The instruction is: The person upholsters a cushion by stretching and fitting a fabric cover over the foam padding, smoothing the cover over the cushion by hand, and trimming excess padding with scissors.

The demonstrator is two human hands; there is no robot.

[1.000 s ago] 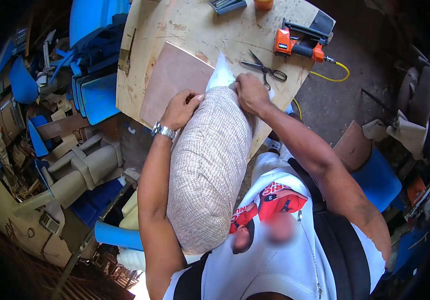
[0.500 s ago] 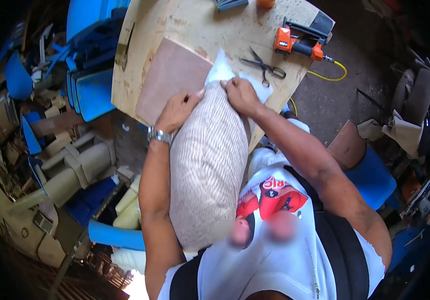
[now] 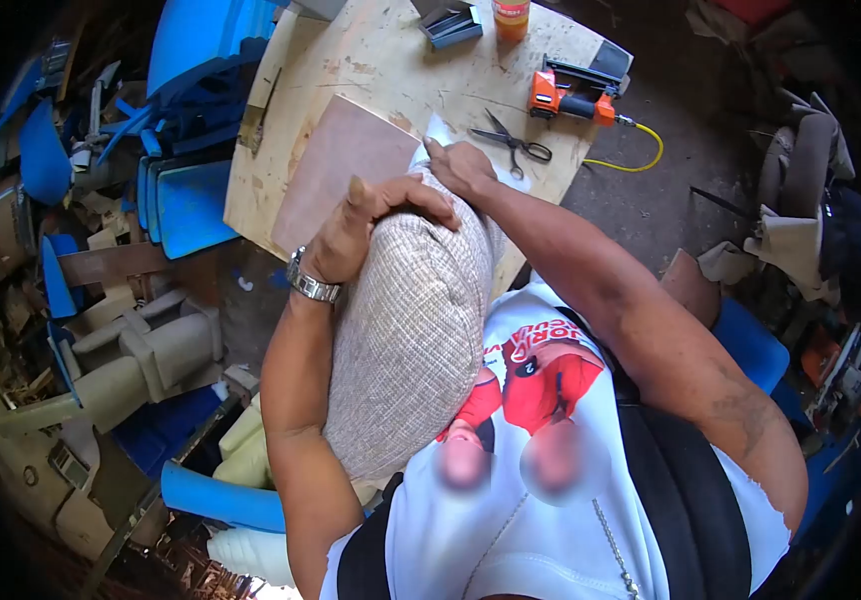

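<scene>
A pale wooden surface [image 3: 391,72], scuffed and stained, tilts across the upper middle of the frame, with a thin reddish-brown board [image 3: 336,172] lying flat on it. To the right lie black-handled scissors [image 3: 513,146], blades apart, and an orange-and-black pneumatic stapler [image 3: 573,98] with a yellow hose [image 3: 646,164]; near the top edge are a small box [image 3: 451,28] and a bottle of orange liquid [image 3: 511,20]. Smooth blue plastic seats [image 3: 194,207] and heaped scraps crowd the left side; bare dark floor [image 3: 641,210] shows at right.

In the centre, a plump, rounded cushion [image 3: 401,335] in coarse beige-grey weave leans between the person's torso and the surface, soft white material [image 3: 437,128] showing at its far end. The left hand [image 3: 376,222] is loosely open, fingers draped over the creased fabric, thumb raised. The right hand [image 3: 463,170] is at the far end; its fingertips are hidden, so its grip cannot be told.
</scene>
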